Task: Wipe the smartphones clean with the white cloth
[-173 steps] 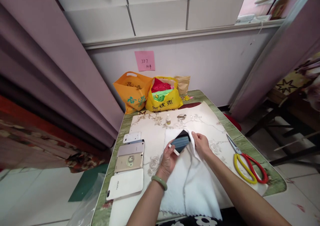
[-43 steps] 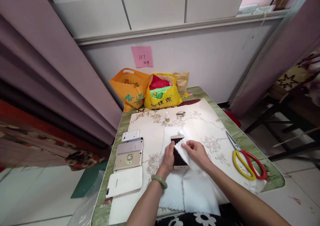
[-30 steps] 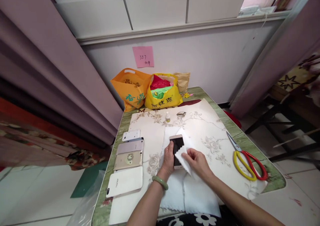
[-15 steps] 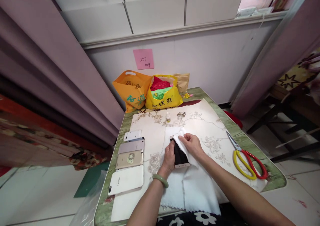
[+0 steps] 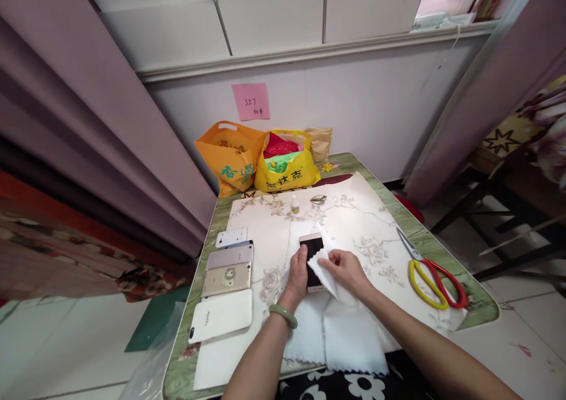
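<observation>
My left hand [image 5: 299, 272], with a green bangle [image 5: 283, 315] at the wrist, grips the left edge of a smartphone [image 5: 313, 245] with a dark screen and pale frame. Between the fingers of my right hand [image 5: 345, 268] is a white cloth [image 5: 324, 268] with a zigzag edge, pinched and lying across part of the screen. A second white cloth [image 5: 303, 338] is spread beneath the phone and toward my lap. A small dropper bottle [image 5: 295, 205] stands beyond the phone, beside a small wire-like item [image 5: 318, 199] I cannot make out.
Several phones lie in a column at the left, among them a white one [image 5: 221, 315] and a gold one [image 5: 227, 278]. Large scissors [image 5: 431, 276] with red and yellow handles lie at the right. An orange bag [image 5: 234, 158] and a yellow bag [image 5: 287, 173] stand at the back.
My right hand has moved down over the screen with the cloth, baring the phone's upper part. My left hand still holds the phone. The view has shifted slightly.
</observation>
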A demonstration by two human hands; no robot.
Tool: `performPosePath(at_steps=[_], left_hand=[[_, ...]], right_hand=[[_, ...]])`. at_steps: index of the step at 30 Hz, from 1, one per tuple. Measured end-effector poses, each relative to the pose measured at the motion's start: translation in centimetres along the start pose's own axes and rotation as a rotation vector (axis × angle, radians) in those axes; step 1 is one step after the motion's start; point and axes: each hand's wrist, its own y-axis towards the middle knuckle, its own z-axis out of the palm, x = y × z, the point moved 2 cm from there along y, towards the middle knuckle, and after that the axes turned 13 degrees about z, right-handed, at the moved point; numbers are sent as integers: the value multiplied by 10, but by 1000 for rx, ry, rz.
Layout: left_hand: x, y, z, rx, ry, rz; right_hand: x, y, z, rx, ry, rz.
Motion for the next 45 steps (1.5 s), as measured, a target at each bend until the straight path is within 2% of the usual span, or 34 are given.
performPosePath(at_steps=[4, 8, 13, 17, 21, 26, 29, 31, 33, 35, 39, 41, 43, 45], left_hand=[[0, -1, 0, 104, 92, 41], [-2, -3, 0, 139, 137, 87], [-4, -4, 1, 80, 75, 99], [-5, -4, 1, 33, 31, 84], [-3, -4, 0, -57, -40, 68], [6, 2, -2, -168, -322, -27], [7, 6, -1, -124, -442, -51], [6, 6, 0, -60, -450, -54], [4, 4, 2, 14, -447, -69], [3, 3, 4, 54, -451, -76], [3, 3, 2, -10, -415, -69], [2, 3, 2, -29, -387, -74], [0, 2, 1, -29, -385, -84], [-2, 3, 1, -20, -399, -90]], right_hand=[[19, 22, -2, -87, 104, -6], [15, 23, 9, -141, 216, -38], [-7, 0, 21, -112, 204, -57], [-17, -17, 21, -127, 119, -73], [-24, -27, 18, -83, 71, -88], [-28, -26, 9, -53, 178, -46], [-22, -19, -2, -102, 368, 41], [-13, -15, -10, -183, 440, 32], [-4, -14, -15, -303, 423, -43], [2, -15, -15, -387, 309, -150], [3, -22, 6, -378, -166, -399], [-1, -26, 16, -431, -357, -550], [-5, -30, 22, -492, -462, -704], [-9, -34, 26, -497, -525, -845]])
